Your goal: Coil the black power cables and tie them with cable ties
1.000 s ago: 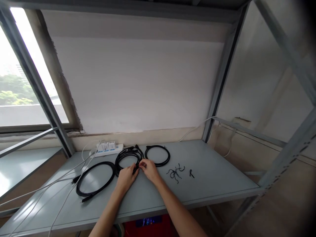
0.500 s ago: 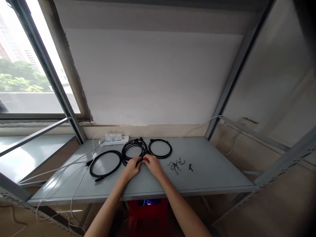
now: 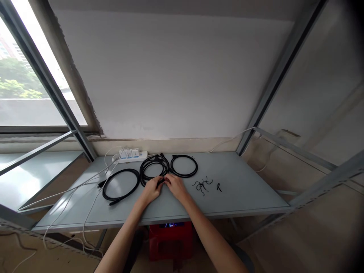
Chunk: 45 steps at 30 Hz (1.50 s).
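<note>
1. On the left is a window (image 3: 54, 81), with green trees outside, behind a grey metal post (image 3: 58, 100).
2. White wires (image 3: 68, 200) run over the left part of the grey surface (image 3: 236, 182) and hang below its front edge; a white power strip (image 3: 142, 156) lies near the wall (image 3: 176, 76).
3. The left coil (image 3: 113, 199) of black cable lies flat.
4. The middle coil (image 3: 142, 167) lies beside it. The left hand (image 3: 150, 189) has bent fingers, closed on the near side of this coil.
5. The right hand (image 3: 174, 184) meets it there, fingers bent; whether the tips are fully closed, and on what, I cannot tell.
6. Below the surface stands a red stool (image 3: 170, 242).
7. The right coil (image 3: 184, 176) lies behind the right hand; farther right are thin black ties (image 3: 201, 185).
8. Compared with one second ago, more of the stool is visible; both hands remain at the middle coil.
</note>
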{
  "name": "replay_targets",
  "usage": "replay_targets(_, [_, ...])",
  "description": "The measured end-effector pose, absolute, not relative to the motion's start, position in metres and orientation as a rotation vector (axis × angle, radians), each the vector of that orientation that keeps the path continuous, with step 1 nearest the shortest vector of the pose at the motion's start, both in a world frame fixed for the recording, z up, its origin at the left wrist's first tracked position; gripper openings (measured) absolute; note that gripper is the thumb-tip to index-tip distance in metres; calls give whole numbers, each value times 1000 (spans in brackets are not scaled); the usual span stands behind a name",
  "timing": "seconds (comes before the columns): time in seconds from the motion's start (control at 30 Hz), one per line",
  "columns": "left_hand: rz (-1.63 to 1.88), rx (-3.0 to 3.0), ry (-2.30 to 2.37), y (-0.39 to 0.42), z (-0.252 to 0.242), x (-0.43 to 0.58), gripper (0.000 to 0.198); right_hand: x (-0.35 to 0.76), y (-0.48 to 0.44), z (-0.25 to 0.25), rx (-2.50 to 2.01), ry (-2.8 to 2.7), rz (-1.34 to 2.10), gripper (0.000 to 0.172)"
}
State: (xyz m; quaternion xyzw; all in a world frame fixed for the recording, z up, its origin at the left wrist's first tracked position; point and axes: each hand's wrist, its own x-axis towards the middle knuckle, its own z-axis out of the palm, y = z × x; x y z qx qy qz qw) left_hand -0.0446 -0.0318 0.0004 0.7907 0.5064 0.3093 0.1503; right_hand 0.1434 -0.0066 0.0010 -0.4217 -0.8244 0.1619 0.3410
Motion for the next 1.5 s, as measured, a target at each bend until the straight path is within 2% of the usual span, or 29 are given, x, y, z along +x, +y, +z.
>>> replay_targets(0.27, [906, 2346, 1512, -43, -3, -40, 22, 147, -26, 7, -1049, -2238, 292, 31])
replay_targets(0.63, [978, 2286, 1353, -56, -4, -32, 29, 157, -43, 5, -1102, -2164, 294, 21])
replay_targets(0.8, [983, 2283, 1346, -57, -3, -32, 24, 157, -39, 2, -1121, -2102, 329, 16])
replay_targets(1.13, [923, 2303, 1367, -59, 1, -31, 26, 158, -39, 1, -1060, -2079, 347, 31])
replay_targets(1.5, [720, 2381, 1541, -69, 11, -25, 33, 159, -38, 3, -1006, -1971, 385, 29])
